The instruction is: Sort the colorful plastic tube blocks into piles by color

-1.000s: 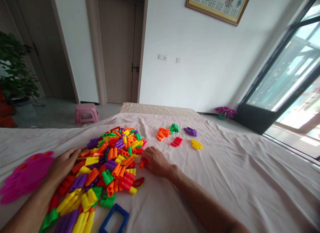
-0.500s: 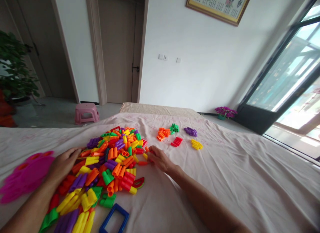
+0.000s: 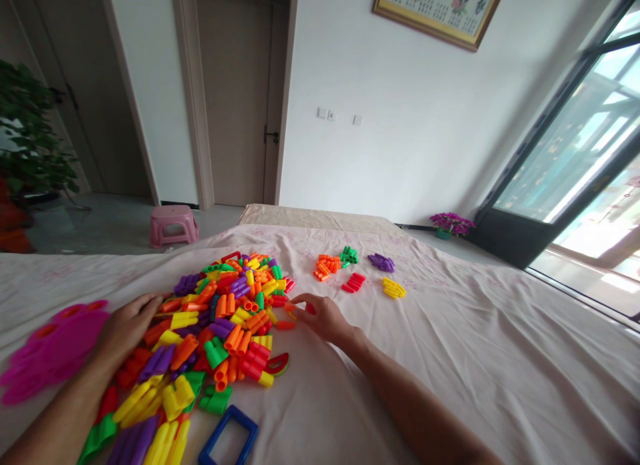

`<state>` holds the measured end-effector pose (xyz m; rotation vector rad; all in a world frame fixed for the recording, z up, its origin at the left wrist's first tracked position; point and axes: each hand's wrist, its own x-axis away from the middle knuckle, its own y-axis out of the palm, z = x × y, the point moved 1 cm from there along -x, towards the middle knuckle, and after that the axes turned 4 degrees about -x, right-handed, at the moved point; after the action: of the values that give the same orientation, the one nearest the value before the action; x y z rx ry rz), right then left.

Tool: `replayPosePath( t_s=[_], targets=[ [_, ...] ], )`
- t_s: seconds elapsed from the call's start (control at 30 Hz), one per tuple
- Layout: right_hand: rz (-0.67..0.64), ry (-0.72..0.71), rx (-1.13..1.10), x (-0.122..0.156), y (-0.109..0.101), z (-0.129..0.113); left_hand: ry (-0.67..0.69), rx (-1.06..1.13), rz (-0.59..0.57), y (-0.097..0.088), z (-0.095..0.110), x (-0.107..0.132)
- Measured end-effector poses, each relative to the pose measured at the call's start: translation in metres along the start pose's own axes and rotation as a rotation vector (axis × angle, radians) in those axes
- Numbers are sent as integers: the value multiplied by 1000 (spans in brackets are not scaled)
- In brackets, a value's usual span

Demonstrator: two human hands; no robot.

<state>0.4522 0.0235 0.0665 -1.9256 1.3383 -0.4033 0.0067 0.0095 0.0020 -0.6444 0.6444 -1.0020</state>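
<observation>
A large heap of plastic building blocks [image 3: 235, 305] in orange, yellow, red, green and purple lies on the cloth between my hands. My left hand [image 3: 131, 324] rests against the heap's left edge, fingers stretched out and touching the blocks. At the right edge, my right hand [image 3: 323, 317] has its fingers curled round a red block [image 3: 311, 309], mostly hidden. The index finger reaches toward the heap, near an orange block [image 3: 289, 308]. Another orange block [image 3: 286, 325] lies just below the fingertips.
Small single-colour groups lie beyond my right hand: orange [image 3: 327, 268], green [image 3: 349, 256], purple [image 3: 382, 262], red [image 3: 354, 283] and yellow [image 3: 394, 288]. A pink plastic piece [image 3: 60, 348] lies left, a blue frame [image 3: 250, 445] in front. A pink stool [image 3: 174, 225] stands beyond.
My right hand has shifted slightly right and its index finger has stretched out. A red block now shows within its fingers. My left hand has stayed in place.
</observation>
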Motion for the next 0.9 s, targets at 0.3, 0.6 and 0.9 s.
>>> replayPosePath(
  t_s=[0.3,0.6,0.9],
  targets=[
    [297,200,366,-12,-40,39,-28,-17,-9,-2,0,-2],
    [516,219,464,-10,-69,72,-21,-34,12,-2,-1,-2],
    [144,-246,194,-11,-5,13,-30,-9,1,-5,8,2]
  ],
)
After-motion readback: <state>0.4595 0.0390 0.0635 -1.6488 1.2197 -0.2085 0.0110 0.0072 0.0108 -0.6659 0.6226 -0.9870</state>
